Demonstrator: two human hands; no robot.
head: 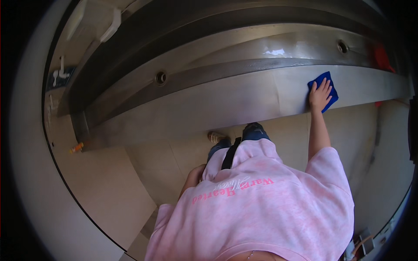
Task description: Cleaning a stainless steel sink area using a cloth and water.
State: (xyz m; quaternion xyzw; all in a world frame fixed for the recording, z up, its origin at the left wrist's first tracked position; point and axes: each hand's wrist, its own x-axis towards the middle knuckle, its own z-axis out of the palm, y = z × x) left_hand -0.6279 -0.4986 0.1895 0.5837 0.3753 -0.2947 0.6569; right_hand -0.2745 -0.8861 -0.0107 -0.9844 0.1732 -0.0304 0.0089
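My right hand (321, 94) lies flat with spread fingers on a folded dark blue cloth (333, 94), pressing it against the broad metal front panel (241, 94) of a long stainless steel trough sink. The cloth sticks out around the fingers and reaches near the panel's lower edge. My left hand (197, 173) hangs low beside my hip, at the hem of the pink shirt; its fingers are mostly hidden, so whether it holds anything cannot be told.
The trough has two round drain holes (161, 78) (342, 46) and a wet patch. A red object (382, 58) is at its right end. An orange-yellow item (76, 148) sits by the left corner. A white tap (61, 72) is on the left wall; tiled floor (156, 156) lies below.
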